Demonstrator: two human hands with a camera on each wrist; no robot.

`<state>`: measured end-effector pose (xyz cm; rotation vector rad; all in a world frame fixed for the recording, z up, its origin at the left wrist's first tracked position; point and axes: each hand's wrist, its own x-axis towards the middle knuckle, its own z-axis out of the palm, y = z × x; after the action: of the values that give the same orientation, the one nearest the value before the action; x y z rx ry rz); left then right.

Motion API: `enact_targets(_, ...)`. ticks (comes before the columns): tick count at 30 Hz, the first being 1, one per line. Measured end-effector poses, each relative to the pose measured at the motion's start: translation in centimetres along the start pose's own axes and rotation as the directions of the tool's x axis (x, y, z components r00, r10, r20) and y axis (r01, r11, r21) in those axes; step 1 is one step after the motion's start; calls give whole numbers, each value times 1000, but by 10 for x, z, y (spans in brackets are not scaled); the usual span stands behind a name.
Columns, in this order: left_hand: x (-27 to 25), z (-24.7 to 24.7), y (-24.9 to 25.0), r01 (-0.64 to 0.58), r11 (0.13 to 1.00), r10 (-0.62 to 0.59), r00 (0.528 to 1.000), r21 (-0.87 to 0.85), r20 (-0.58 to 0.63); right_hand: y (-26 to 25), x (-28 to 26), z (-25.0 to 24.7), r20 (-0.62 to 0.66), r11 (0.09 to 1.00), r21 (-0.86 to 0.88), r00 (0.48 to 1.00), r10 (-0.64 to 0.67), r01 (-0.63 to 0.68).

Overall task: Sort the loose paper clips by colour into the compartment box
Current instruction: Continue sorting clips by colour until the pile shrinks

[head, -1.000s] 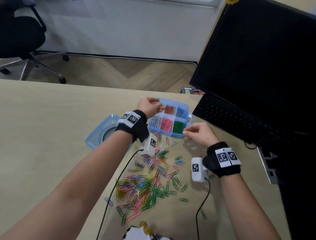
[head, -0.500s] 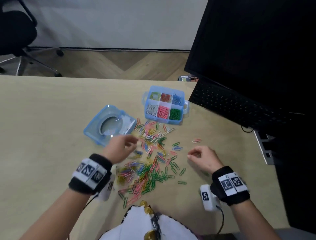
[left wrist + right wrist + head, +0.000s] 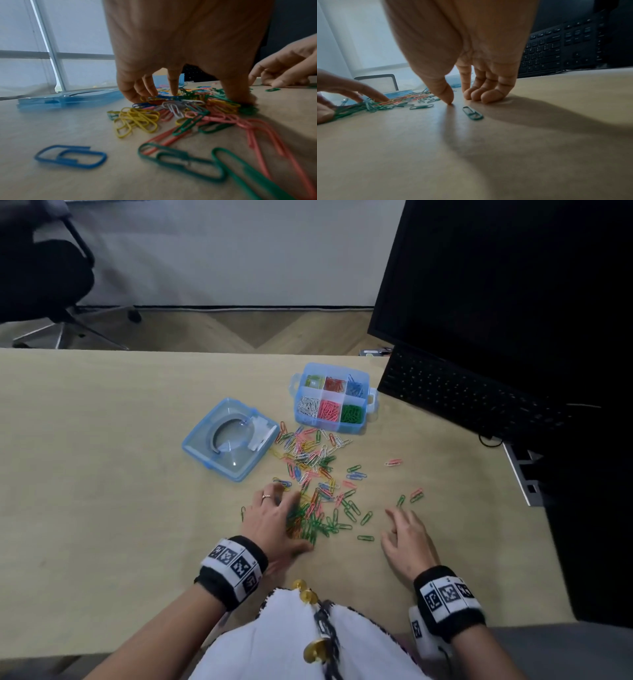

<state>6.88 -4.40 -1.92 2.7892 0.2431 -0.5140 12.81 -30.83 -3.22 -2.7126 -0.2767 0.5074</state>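
Note:
The blue compartment box (image 3: pixel 370 402) stands open at the back of the desk, with clips sorted by colour in its six cells. Loose mixed-colour paper clips (image 3: pixel 315 470) spread from the box toward me. My left hand (image 3: pixel 274 518) lies spread over the near end of the pile. In the left wrist view the left hand (image 3: pixel 188 97) has its fingertips (image 3: pixel 172 92) and thumb pressed down on the clips (image 3: pixel 137 119). My right hand (image 3: pixel 404 529) rests on bare desk right of the pile. In the right wrist view the right hand (image 3: pixel 458 98) touches the wood, beside one green clip (image 3: pixel 472 113). It holds nothing.
The box's clear blue lid (image 3: pixel 229 440) lies left of the pile. A black keyboard (image 3: pixel 462 395) and a dark monitor (image 3: pixel 513 285) fill the right side, close to the box. A few stray clips (image 3: pixel 394 462) lie right of the pile. An office chair (image 3: pixel 34 275) stands beyond the desk.
Both hands have pulled back from the compartment box toward me. The left hand has come down onto the near part of the pile, and the right hand onto the desk beside it.

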Motion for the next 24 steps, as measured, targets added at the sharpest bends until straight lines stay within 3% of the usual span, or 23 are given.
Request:
enact_targets(8, 5, 11, 14, -56, 958, 7, 985, -281, -175, -3, 3, 0, -53, 999, 28, 998, 36, -35)
enact_targets(11, 12, 17, 9, -85, 969, 37, 978, -233, -206, -3, 3, 1, -63, 999, 32, 997, 43, -41)
enact_targets(13, 17, 15, 5, -69, 970, 25, 983, -235, -183, -3, 2, 1, -71, 999, 39, 997, 41, -38)
enact_targets(17, 28, -9, 1, 91, 868, -141, 988, -488, -67, -1, 1, 2, -75, 998, 62, 997, 32, -27)
enact_targets(18, 30, -18, 1, 141, 788, -171, 985, -599, 7, 0, 1, 1, -74, 998, 62, 997, 28, -23)
enact_targets(19, 30, -26, 0, 201, 646, -185, 977, -736, 104, 0, 1, 1, -72, 998, 61, 997, 25, -21)
enact_targets(21, 29, -41, 0, 330, 204, -172, 939, -922, 298, 0, 1, 0, -72, 998, 61, 997, 24, -19)
enact_targets(22, 29, -47, 0, 368, -13, -156, 918, -930, 366, 0, 1, 0, -72, 998, 62, 997, 23, -19)
enact_targets(23, 29, -52, -2, 392, -158, -141, 900, -906, 413, 0, 1, 0, -70, 998, 64, 997, 23, -19)
enact_targets(24, 30, -56, -2, 409, -236, -131, 886, -882, 446, 0, 1, -1, -70, 998, 67, 997, 22, -17)
